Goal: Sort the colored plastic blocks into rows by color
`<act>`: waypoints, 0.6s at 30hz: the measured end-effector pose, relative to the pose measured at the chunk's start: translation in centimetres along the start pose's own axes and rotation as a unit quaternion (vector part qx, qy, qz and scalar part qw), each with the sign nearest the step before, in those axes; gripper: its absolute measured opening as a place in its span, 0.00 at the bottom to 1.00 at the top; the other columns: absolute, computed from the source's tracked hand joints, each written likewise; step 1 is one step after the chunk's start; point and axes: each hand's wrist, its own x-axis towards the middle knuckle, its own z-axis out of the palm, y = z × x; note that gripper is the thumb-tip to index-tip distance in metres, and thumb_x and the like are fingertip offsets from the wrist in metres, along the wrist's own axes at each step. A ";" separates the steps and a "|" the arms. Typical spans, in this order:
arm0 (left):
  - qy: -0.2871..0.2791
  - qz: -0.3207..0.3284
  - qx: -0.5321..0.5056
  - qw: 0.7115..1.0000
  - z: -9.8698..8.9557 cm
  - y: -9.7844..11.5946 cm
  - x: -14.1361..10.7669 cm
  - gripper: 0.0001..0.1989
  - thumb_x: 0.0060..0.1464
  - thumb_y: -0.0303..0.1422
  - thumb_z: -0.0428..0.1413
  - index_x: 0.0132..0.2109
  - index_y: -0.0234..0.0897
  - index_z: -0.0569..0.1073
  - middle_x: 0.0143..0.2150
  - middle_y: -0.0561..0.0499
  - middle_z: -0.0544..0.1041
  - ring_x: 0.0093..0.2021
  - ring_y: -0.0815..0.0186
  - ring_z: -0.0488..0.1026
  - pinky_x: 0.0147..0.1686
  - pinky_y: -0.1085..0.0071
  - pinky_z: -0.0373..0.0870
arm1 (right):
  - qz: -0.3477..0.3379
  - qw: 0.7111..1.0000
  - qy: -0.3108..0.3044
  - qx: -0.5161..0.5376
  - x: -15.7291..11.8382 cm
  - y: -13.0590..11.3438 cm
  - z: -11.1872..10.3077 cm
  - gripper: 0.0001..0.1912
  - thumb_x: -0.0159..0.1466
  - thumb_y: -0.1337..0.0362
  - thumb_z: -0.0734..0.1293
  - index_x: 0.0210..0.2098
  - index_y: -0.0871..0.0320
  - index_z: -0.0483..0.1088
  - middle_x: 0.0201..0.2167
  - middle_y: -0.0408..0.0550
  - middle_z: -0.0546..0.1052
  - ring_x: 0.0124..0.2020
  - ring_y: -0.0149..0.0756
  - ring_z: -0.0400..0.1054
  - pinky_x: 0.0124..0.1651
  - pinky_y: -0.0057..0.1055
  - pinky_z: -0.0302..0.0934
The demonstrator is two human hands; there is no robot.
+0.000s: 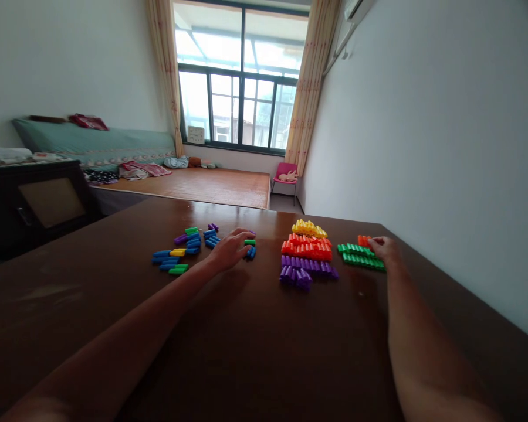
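My left hand (232,247) reaches over the table with its fingers stretched and apart, beside a green plastic tube (250,242) and a few blue tubes (251,252). At the right, the fingers of my right hand (385,248) are pressed together at the end of the green tube rows (361,257), close to some orange tubes (364,241). What they pinch, if anything, is hidden. Between my hands lie rows of tubes sorted by colour: yellow (308,228), orange-red (307,248) and purple (308,266), with a looser purple heap (295,277) in front.
Mixed loose tubes (176,252), mostly blue, lie left of my left hand on the dark brown table (264,351). Beyond the table are a bed (211,186), a pink chair (285,172) and a window. A dark cabinet (9,199) stands at the left, a white wall at the right.
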 end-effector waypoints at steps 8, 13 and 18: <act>0.000 -0.008 0.008 1.000 -0.1 -0.9 -0.3 0.16 0.57 0.34 0.51 0.50 0.40 0.74 0.54 0.47 0.72 0.45 0.63 0.74 0.49 0.67 0.70 | -0.092 0.964 -0.207 0.137 -4.4 -8.5 4.2 0.09 0.57 0.61 0.68 0.35 0.58 0.70 0.35 0.51 0.79 0.32 0.34 0.74 0.35 0.28 0.69; 0.011 0.003 0.002 1.000 0.0 -1.2 -0.1 0.15 0.56 0.34 0.50 0.49 0.41 0.75 0.52 0.48 0.73 0.51 0.62 0.72 0.53 0.67 0.68 | -0.176 0.970 -0.169 0.015 -7.4 -12.9 5.9 0.13 0.57 0.58 0.68 0.38 0.59 0.70 0.34 0.49 0.79 0.33 0.34 0.73 0.36 0.28 0.65; 0.008 -0.005 0.008 1.000 0.1 -1.6 -0.1 0.15 0.56 0.34 0.51 0.49 0.41 0.75 0.51 0.48 0.74 0.51 0.61 0.72 0.52 0.67 0.69 | -0.224 0.959 -0.139 -0.102 -10.6 -15.1 7.6 0.12 0.59 0.55 0.65 0.38 0.56 0.70 0.35 0.48 0.78 0.36 0.37 0.72 0.37 0.29 0.61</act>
